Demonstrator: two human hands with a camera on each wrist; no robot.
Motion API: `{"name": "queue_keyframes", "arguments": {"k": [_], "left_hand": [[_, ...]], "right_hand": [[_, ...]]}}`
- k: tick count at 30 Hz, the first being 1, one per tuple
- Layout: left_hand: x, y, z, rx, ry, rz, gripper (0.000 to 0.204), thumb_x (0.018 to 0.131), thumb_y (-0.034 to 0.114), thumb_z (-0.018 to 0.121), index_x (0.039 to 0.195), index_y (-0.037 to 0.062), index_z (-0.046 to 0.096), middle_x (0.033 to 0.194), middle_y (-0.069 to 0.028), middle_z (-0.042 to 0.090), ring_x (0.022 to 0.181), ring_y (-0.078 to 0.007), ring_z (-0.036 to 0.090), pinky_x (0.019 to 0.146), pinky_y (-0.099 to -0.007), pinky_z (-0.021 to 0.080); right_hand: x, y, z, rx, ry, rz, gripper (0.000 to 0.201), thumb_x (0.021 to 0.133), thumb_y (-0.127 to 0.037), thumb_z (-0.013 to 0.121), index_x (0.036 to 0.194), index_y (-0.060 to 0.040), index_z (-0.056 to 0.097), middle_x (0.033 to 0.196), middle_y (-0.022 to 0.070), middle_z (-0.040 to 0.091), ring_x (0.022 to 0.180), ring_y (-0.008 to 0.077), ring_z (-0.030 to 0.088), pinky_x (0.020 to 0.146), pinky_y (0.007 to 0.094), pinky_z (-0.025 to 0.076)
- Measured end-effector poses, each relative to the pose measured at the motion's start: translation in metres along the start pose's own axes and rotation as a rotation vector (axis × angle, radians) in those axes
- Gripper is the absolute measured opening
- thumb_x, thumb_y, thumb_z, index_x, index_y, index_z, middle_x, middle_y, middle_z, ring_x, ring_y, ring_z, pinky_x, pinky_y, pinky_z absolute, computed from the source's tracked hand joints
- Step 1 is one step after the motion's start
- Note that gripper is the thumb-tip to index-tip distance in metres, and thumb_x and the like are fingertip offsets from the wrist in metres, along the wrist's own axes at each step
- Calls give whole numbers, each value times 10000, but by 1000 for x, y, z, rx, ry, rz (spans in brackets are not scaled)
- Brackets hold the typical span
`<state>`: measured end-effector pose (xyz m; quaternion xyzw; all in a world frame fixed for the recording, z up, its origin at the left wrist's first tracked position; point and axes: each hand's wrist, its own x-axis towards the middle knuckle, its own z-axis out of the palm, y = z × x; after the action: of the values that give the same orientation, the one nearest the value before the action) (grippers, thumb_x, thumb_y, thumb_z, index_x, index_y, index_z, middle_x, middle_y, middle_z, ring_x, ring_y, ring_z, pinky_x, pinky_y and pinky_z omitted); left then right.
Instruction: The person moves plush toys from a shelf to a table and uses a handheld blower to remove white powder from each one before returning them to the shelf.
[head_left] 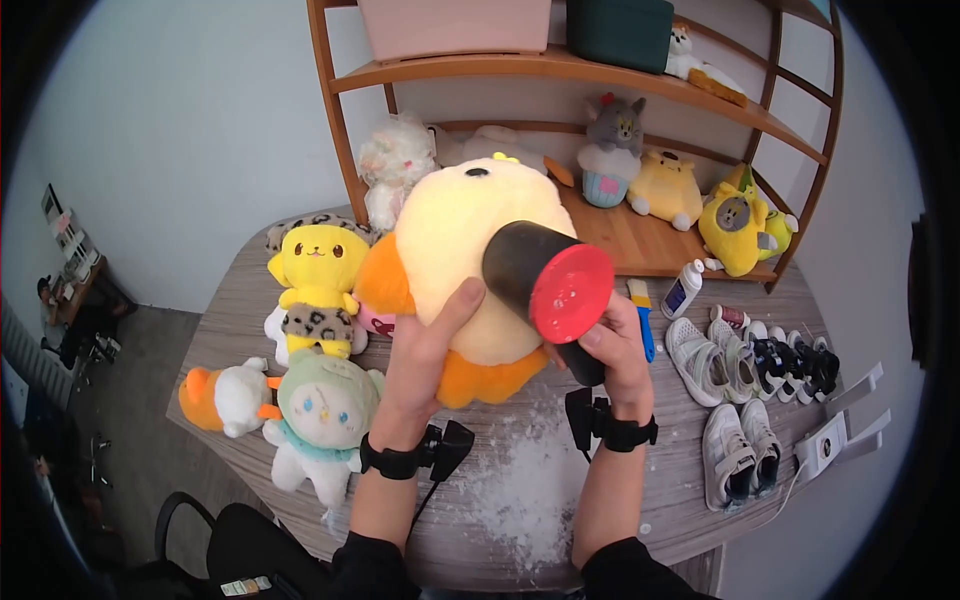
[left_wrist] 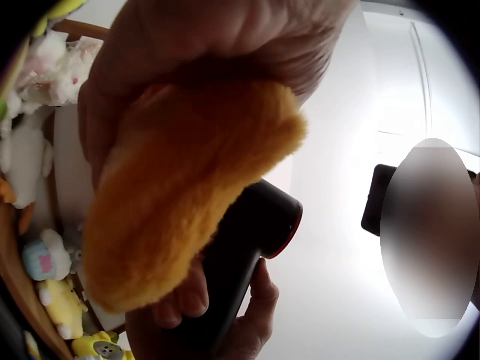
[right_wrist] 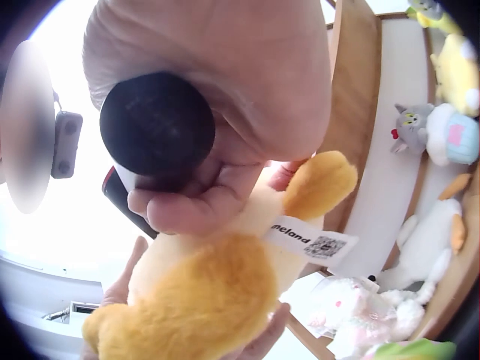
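Plush (head_left: 455, 255) is held up over the worktop (head_left: 675, 510), the left hand's (head_left: 428, 350) grip closed on its side, thumb in front. Right hand (head_left: 622, 365) has its grip wrapped round the handle of the dryer (head_left: 520, 265), whose black barrel points at the plush; white bits (head_left: 525, 490) lie below

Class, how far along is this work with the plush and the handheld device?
Already done: the black-and-red device is in the right hand, the pale plush in the left hand. In progress: apparently working the barrel at the plush. Remaining: perhaps clearing the white bits scattered on the table.
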<state>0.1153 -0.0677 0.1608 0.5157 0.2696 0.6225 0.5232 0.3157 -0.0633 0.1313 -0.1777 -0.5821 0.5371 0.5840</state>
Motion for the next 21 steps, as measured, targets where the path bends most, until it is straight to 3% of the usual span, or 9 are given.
{"name": "queue_keyframes", "arguments": {"k": [2, 5, 7, 8, 11, 12, 15, 16, 21], "left_hand": [[2, 1, -2, -108, 66, -102, 538, 998, 300, 586, 1415, 10, 409, 1312, -115, 575, 1150, -192, 606, 962, -323, 515], [6, 0, 1, -234, 119, -138, 547, 1026, 425, 503, 1349, -15, 478, 1241, -121, 623, 1064, -179, 648, 907, -317, 541], [7, -7, -4, -278, 147, -142, 586, 1031, 473, 470, 1334, -28, 490, 1234, -131, 633, 1056, -192, 658, 873, -322, 553], [3, -5, -6, -168, 169, -174, 652, 1034, 539, 397, 1330, -34, 491, 1232, -127, 633, 1054, -186, 656, 872, -313, 551], [-4, 5, -8, -79, 246, -205, 681, 1034, 564, 360, 1344, -32, 473, 1227, -127, 633, 1039, -187, 660, 876, -308, 547], [-4, 3, -11, -155, 167, -103, 717, 1028, 592, 324, 1396, -17, 416, 1289, -144, 595, 1106, -214, 636, 928, -331, 530], [-1, 13, -2, -399, 205, 14, 712, 1029, 587, 321, 1451, 14, 347, 1382, -153, 524, 1198, -249, 585, 986, -367, 505], [-1, 14, -6, -399, 179, 52, 689, 1037, 566, 316, 1483, 40, 306, 1453, -148, 459, 1275, -275, 528, 1049, -402, 465], [6, 14, -19, -670, 77, 69, 642, 1056, 511, 305, 1498, 45, 302, 1482, -152, 445, 1311, -310, 500, 1097, -449, 429]], "right_hand": [[-2, 1, 1, -3, -40, 19, 544, 867, -199, 666, 1316, 80, 538, 1271, 100, 503, 1026, 152, 562, 854, 296, 474], [-2, -8, 5, -139, -137, 17, 538, 837, -229, 693, 1275, 61, 577, 1119, 78, 578, 1058, 145, 490, 945, 306, 391], [1, -8, 5, -300, -251, -36, 501, 821, -253, 701, 1219, 36, 605, 1005, 63, 603, 995, 152, 468, 904, 304, 389], [3, -8, 5, -362, -296, -46, 476, 814, -266, 704, 1184, 21, 619, 950, 55, 611, 965, 158, 457, 887, 306, 385], [3, -17, 23, -434, -349, 56, 363, 798, -312, 710, 1037, -45, 655, 801, 27, 604, 886, 197, 426, 864, 322, 356], [4, -22, 25, -429, -351, 88, 341, 790, -319, 718, 1000, -59, 652, 801, 20, 604, 880, 211, 434, 839, 323, 363], [5, -23, 20, -536, -435, 88, 332, 775, -280, 727, 1000, -48, 651, 777, 25, 597, 880, 201, 439, 795, 319, 376], [4, -23, 20, -510, -388, 89, 328, 772, -269, 729, 998, -46, 649, 758, 25, 594, 876, 199, 438, 802, 317, 376], [-1, -15, 9, -424, -234, 5, 327, 749, -223, 737, 998, -35, 641, 672, 22, 564, 860, 190, 442, 813, 312, 378]]}}
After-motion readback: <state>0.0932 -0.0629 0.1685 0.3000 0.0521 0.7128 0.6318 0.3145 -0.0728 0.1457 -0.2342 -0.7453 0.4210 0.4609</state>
